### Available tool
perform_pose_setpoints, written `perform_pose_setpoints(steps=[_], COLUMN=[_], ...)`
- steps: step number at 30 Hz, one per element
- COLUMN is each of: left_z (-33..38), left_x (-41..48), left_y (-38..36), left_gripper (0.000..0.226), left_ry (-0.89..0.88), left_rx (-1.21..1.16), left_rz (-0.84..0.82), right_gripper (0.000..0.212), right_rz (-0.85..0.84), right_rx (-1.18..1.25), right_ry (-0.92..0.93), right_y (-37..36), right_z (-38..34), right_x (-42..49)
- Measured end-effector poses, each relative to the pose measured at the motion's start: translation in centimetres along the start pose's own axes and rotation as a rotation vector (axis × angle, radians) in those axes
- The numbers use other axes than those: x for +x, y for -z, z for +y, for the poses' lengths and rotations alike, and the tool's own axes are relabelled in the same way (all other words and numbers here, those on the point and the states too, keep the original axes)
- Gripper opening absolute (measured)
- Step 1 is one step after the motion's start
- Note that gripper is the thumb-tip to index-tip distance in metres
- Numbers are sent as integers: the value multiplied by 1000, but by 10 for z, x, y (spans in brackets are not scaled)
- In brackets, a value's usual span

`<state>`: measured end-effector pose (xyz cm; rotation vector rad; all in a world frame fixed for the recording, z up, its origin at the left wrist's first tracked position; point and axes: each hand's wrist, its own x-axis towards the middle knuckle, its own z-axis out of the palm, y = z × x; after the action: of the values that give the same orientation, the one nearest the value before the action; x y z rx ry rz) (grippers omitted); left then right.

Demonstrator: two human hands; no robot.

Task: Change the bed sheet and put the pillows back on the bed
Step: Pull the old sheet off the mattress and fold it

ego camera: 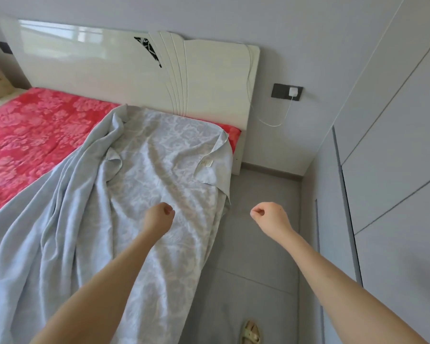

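Grey-blue floral sheet (159,150) lies half-spread over the right part of the bed. Its corner at the head-right is folded back on itself, so the label (206,163) shows. Its left side is bunched in long ridges running diagonally toward the foot. The right edge hangs over the bed side toward the floor (263,256). The red floral cover (35,130) underneath is bare across the left and in a strip by the headboard (97,70). No pillows in view.

Left hand (159,216) hovers over the sheet, clenched, fingers curled to the thumb, no fabric visibly in it. Right hand (268,214) is off the bed edge, over the floor, also clenched on nothing I can see.

Risks, as I judge them:
1) Sheet sits skewed, so pulling from this side only prob. drags it all right and leaves the far-left edge short.
2) Folded corner, if not flipped, gets tucked in as a lump.
3) Right overhang could slide to the floor if tugged, since nothing pins it.
4) A wide flick toward the headboard corner could snag the white charger cable (266,120) hanging from the wall socket (287,91) just beside the bed.
5) The gap btw bed and wardrobe (395,145) is narrow, w/ a sandal (251,332) on the floor, so treading on trailing sheet is possible.
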<state>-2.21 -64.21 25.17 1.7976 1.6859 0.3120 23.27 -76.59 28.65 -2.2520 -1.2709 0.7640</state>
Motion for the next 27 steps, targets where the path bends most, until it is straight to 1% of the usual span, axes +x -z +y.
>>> perform_pose_setpoints(steps=[2, 5, 8, 12, 15, 19, 23, 25, 26, 27], left_z=[23, 52, 72, 85, 94, 104, 107, 105, 103, 100], left_x=[35, 84, 140, 236, 317, 415, 489, 515, 523, 529], left_y=[-14, -33, -48, -72, -98, -143, -184, -202, -209, -216], left_gripper=[16, 12, 12, 13, 17, 25, 36, 45, 47, 45], left_ry=[37, 100, 142, 192, 203, 235, 203, 152, 139, 139], left_rx=[3, -48, -45, -43, -25, -7, 142, 323, 413, 484], left_rz=[7, 18, 13, 20, 5, -58, -154, -244, -282, -311], right_gripper=[19, 20, 23, 26, 31, 31, 31, 44, 51, 53], right_rz=[-32, -63, -119, -169, -177, -207, -279, -297, -309, -327], right_rx=[-7, 25, 69, 133, 219, 354, 492, 564, 589, 601], right_ry=[4, -21, -54, -90, -176, -357, -506, -585, -614, -634], right_y=[14, 29, 28, 20, 8, -21, -67, -96, -110, -122], right_z=[4, 6, 7, 4, -1, 0, 2, 2, 3, 2], right_x=[48, 115, 182, 282, 367, 475, 564, 599, 614, 626])
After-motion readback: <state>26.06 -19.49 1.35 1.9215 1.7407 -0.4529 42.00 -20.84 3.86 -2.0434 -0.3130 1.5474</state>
